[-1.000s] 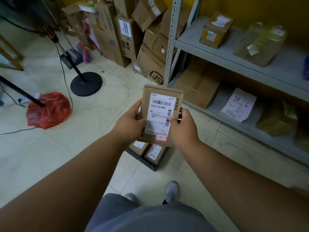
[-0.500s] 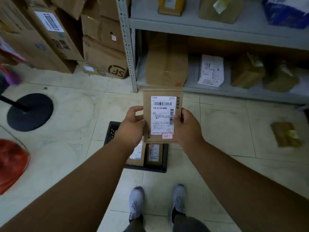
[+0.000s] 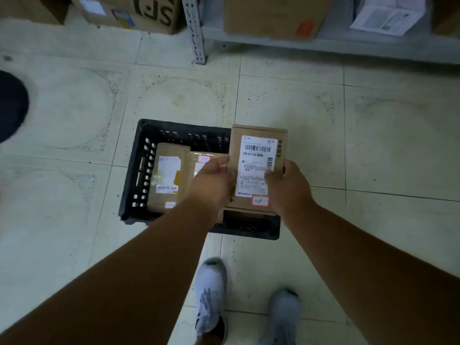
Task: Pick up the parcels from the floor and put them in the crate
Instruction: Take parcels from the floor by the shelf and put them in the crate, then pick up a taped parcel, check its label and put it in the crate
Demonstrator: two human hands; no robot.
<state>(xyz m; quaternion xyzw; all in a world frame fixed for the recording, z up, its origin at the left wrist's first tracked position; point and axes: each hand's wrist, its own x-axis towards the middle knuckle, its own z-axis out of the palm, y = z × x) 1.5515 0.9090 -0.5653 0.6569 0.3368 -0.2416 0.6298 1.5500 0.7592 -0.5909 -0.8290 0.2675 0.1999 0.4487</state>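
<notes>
I hold a flat brown cardboard parcel (image 3: 256,155) with a white barcode label, face up, over the right part of the black slatted crate (image 3: 143,155). My left hand (image 3: 211,181) grips its left edge and my right hand (image 3: 288,185) grips its right edge, thumb on the label. Inside the crate lie two brown parcels: one with a white label and yellow tape (image 3: 166,175) on the left, and another (image 3: 199,161) beside it, partly hidden by my left hand.
The crate stands on a pale tiled floor (image 3: 348,135). A grey metal shelf (image 3: 323,46) with boxes runs along the top right, its post (image 3: 195,28) near the top centre. Cardboard boxes (image 3: 139,11) sit at the top left. A black round base (image 3: 11,105) is at the left edge. My shoes (image 3: 211,295) are below.
The view has tilted down onto the crate. Both hands have lowered the parcel from in front of the shelf to just above the crate's right side.
</notes>
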